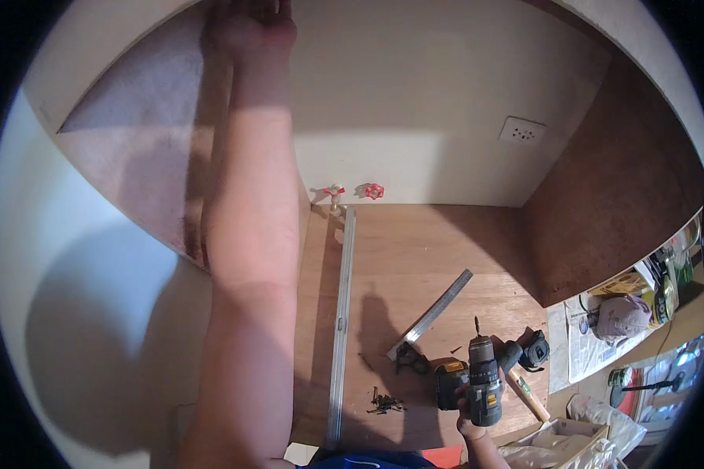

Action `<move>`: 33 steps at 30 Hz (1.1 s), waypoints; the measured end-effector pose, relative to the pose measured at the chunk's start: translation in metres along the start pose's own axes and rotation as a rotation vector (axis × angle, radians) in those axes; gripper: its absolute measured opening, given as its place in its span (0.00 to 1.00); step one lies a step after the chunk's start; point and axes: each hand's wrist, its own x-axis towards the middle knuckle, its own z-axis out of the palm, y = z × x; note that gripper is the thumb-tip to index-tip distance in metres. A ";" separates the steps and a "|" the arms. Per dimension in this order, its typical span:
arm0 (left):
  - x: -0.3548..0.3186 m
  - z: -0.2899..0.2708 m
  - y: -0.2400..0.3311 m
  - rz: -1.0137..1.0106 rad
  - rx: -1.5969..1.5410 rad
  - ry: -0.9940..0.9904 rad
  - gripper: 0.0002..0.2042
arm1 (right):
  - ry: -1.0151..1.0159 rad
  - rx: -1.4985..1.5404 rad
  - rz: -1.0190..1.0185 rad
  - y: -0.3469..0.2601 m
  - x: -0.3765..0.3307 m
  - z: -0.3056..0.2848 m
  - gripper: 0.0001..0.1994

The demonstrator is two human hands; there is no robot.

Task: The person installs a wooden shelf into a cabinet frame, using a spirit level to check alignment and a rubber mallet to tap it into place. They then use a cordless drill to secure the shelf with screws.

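Observation:
My left arm stretches up to the top edge, where my left hand (252, 30) reaches beside the upper left wood panel (145, 117). Its fingers are mostly cut off, so their grip cannot be told. At the lower right, my right hand (471, 427) is closed round a cordless drill (484, 387), its bit pointing away from me. Left of the drill, a small pile of dark screws (385, 402) lies on the wooden board (414, 242). A try square (434, 313) rests slantwise beyond them. A long metal bar (342, 320) runs lengthwise beside my left arm.
A wooden-handled hammer (528, 395) and a black tape measure (535, 350) lie right of the drill. Two red-handled valves, one a round knob (374, 191), stick out near the back wall, which bears a socket (522, 131). Newspaper (594, 344) lies farther right, by an open box (559, 442).

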 end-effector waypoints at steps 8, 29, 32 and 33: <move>-0.013 0.000 0.007 0.035 0.034 0.060 0.20 | -0.009 -0.076 -0.117 0.012 0.005 -0.003 0.50; 0.023 -0.004 -0.002 -0.022 0.155 -0.128 0.25 | -0.096 -0.176 -0.119 0.030 -0.002 -0.016 0.44; 0.027 0.020 -0.024 -0.067 0.227 -0.218 0.25 | -0.081 -0.163 -0.155 -0.004 0.011 -0.009 0.47; 0.023 0.034 -0.036 -0.081 0.253 -0.253 0.26 | -0.075 -0.078 -0.086 0.002 0.007 -0.009 0.47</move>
